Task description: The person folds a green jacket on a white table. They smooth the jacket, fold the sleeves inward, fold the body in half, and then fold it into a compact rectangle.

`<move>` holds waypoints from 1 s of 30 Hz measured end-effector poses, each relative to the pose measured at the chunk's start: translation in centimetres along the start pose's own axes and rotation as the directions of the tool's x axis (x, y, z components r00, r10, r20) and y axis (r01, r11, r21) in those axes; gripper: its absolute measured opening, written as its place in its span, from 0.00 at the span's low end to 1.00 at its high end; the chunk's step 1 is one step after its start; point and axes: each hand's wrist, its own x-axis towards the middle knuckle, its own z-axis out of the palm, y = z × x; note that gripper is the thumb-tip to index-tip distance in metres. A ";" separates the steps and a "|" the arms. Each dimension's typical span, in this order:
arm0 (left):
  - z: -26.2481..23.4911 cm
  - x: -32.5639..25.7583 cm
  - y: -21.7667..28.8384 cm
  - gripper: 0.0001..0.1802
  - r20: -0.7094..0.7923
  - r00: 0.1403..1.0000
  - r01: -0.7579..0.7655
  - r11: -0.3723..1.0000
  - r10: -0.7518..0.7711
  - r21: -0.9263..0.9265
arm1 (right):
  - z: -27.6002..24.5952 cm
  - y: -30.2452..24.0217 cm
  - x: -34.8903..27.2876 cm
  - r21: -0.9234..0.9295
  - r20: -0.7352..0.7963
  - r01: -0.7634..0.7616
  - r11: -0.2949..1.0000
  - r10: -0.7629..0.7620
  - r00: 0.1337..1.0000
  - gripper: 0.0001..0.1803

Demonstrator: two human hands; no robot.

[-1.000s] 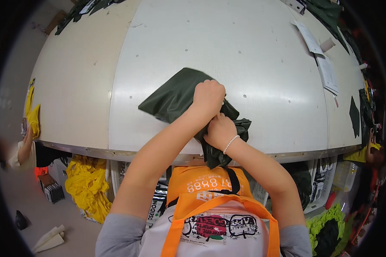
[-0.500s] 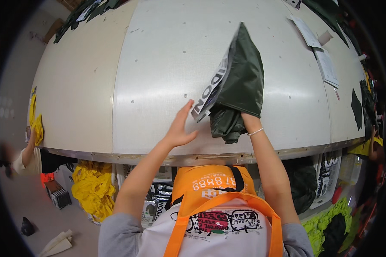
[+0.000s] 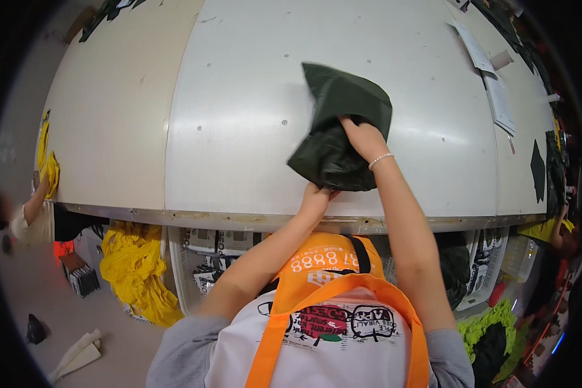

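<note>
A dark green, shiny bag is held above the table, its top corner pointing up and left. Bunched dark green material hangs below the bag's lower edge. My right hand reaches over this material, fingertips tucked under the bag's edge and partly hidden. Beneath the bundle, my left hand grips its lower edge, fingers partly covered by it.
The pale table has a front edge close to me. Papers lie at right. Below stand a white crate of packets and a yellow fabric heap. Another person's hand holds yellow fabric at far left.
My left hand moved from beside the bag to the bundle's underside and closed on it. The bag tipped left and lower; its printed white side no longer shows. My right hand moved up.
</note>
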 end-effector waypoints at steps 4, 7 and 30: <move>0.0 0.0 0.6 0.19 -0.029 0.996 0.083 0.983 -0.089 -0.166 | 0.0 1.6 0.2 -0.227 0.081 0.280 0.933 -0.269 0.960 0.25; 0.2 0.7 -0.2 0.20 0.014 0.997 0.072 0.996 -0.071 -0.055 | 1.0 2.5 -1.0 -0.739 0.105 0.352 0.574 -0.417 0.903 0.20; -1.2 -1.5 5.3 0.10 0.230 0.760 0.082 0.441 -0.608 0.894 | 5.6 7.0 1.9 0.032 -0.181 0.464 0.885 -0.452 0.874 0.24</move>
